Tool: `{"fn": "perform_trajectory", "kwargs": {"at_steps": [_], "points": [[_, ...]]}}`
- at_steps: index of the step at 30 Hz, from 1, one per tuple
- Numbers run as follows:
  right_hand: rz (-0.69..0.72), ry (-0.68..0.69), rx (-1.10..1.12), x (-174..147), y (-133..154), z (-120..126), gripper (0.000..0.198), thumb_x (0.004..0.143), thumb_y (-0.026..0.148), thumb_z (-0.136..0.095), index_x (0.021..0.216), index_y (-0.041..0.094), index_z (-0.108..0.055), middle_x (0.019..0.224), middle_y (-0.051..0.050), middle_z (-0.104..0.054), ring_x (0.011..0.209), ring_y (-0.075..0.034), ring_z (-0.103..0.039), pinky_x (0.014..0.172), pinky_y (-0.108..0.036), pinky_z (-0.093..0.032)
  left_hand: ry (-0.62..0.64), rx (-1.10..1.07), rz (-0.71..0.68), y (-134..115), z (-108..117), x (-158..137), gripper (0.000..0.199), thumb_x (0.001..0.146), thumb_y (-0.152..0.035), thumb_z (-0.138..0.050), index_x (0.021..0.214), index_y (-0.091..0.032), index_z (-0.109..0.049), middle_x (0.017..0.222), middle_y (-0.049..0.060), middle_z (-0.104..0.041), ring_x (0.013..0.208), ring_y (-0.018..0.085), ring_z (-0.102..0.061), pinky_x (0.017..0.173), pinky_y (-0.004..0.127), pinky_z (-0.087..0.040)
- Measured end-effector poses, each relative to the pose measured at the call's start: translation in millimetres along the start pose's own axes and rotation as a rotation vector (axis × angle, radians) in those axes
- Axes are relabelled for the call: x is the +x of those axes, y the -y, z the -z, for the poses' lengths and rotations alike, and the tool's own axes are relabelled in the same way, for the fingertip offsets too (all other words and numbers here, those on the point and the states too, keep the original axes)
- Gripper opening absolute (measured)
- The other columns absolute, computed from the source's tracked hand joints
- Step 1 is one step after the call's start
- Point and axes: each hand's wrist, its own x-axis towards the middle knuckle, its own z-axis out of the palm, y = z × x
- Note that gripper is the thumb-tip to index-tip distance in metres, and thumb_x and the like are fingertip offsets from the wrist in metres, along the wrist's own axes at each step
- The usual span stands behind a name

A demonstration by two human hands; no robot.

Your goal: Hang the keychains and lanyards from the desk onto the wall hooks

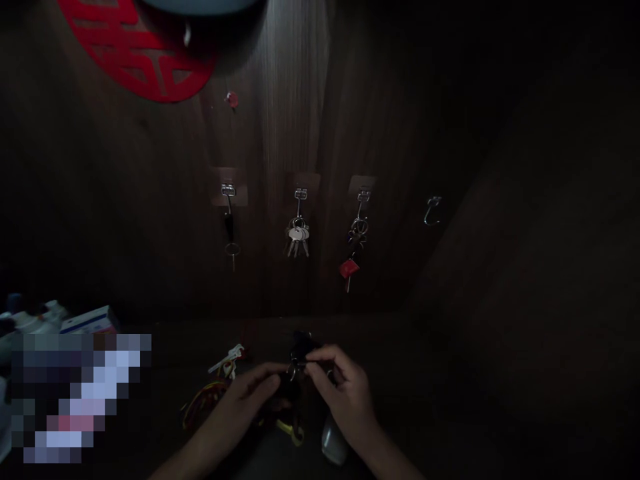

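Low in the middle of the view, a small metal key ring [293, 372] with dark pieces attached is between my hands. My left hand [254, 392] is closed, thumb and index finger pinching at the ring's left side. From the right, my right hand [346, 387] pinches a dark, thin piece at the ring; dim light hides its exact kind. A black object [301, 343] lies just beyond the fingertips. White keys [230, 358] and a coil of red and yellow cord [203, 402] lie left of my left hand. Below, between the hands, is a yellow key-like piece [289, 430].
Wall hooks carry a black fob with a ring [229, 228], a bunch of silver keys [299, 235] and keys with a red tag [349, 268]. A bare hook [432, 211] is farther right. A grey rounded object [333, 443] lies under my right wrist. Bottles and a box [90, 320] stand left.
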Motion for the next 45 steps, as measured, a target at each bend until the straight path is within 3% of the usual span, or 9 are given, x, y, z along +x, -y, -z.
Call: {"fn": "perform_trajectory", "kwargs": {"at_steps": [6,13,17,27,32,38,45], "points": [[0.051,0.052,-0.018,-3,4,-2,0.006,0.077,0.022,-0.059,0.079,0.023,-0.066,0.073,-0.001,-0.068,0.070,-0.016,-0.064,0.066,-0.025,-0.049,-0.036,0.164,-0.157,-3,-1,-3,0.027,0.084,-0.037,-0.052,0.104,-0.026,-0.066,0.108,0.001,-0.070,0.106,0.022,-0.059,0.095,0.031,-0.043],[0.100,0.098,-0.043,-6,8,-6,0.008,0.075,0.020,-0.062,0.080,0.024,-0.067,0.077,-0.001,-0.071,0.073,-0.017,-0.065,0.067,-0.025,-0.049,-0.055,0.271,-0.215,1,-6,-5,0.016,0.079,-0.032,-0.056,0.085,-0.023,-0.068,0.083,0.001,-0.071,0.080,0.019,-0.064,0.076,0.026,-0.048],[0.079,0.089,-0.034,-7,7,-6,0.007,0.077,0.022,-0.061,0.079,0.025,-0.067,0.074,0.000,-0.070,0.071,-0.017,-0.065,0.065,-0.024,-0.049,-0.057,0.278,-0.211,-6,-6,-6,0.014,0.078,-0.030,-0.057,0.074,-0.022,-0.067,0.075,0.000,-0.068,0.074,0.017,-0.061,0.070,0.024,-0.047],[-0.037,0.062,0.030,-3,-6,-2,0.016,0.084,0.036,-0.055,0.083,0.022,-0.064,0.066,0.000,-0.064,0.063,-0.014,-0.062,0.060,-0.019,-0.047,-0.358,0.056,-0.241,-65,35,4,0.018,0.075,-0.037,-0.062,0.068,-0.020,-0.063,0.063,-0.005,-0.058,0.061,0.013,-0.052,0.058,0.021,-0.041],[-0.034,0.087,0.015,-3,-15,-4,0.018,0.083,0.037,-0.056,0.081,0.022,-0.065,0.066,0.000,-0.065,0.064,-0.015,-0.062,0.060,-0.020,-0.048,-0.585,0.002,-0.423,-97,58,20,0.017,0.072,-0.037,-0.065,0.070,-0.020,-0.065,0.070,-0.003,-0.062,0.067,0.014,-0.055,0.060,0.020,-0.042],[-0.047,0.045,0.008,-3,-13,-9,0.024,0.082,0.042,-0.055,0.076,0.021,-0.066,0.066,-0.001,-0.065,0.064,-0.016,-0.061,0.062,-0.022,-0.046,-0.747,-0.039,-0.544,-131,71,41,0.016,0.069,-0.035,-0.066,0.066,-0.019,-0.065,0.062,-0.005,-0.062,0.059,0.012,-0.055,0.055,0.019,-0.041],[-0.043,0.048,-0.003,-2,-9,-9,0.029,0.081,0.047,-0.055,0.074,0.021,-0.067,0.063,-0.001,-0.064,0.062,-0.016,-0.061,0.060,-0.022,-0.045,-0.795,-0.005,-0.560,-145,82,58,0.018,0.067,-0.035,-0.068,0.065,-0.018,-0.067,0.059,-0.004,-0.062,0.056,0.012,-0.055,0.051,0.020,-0.041]]}}
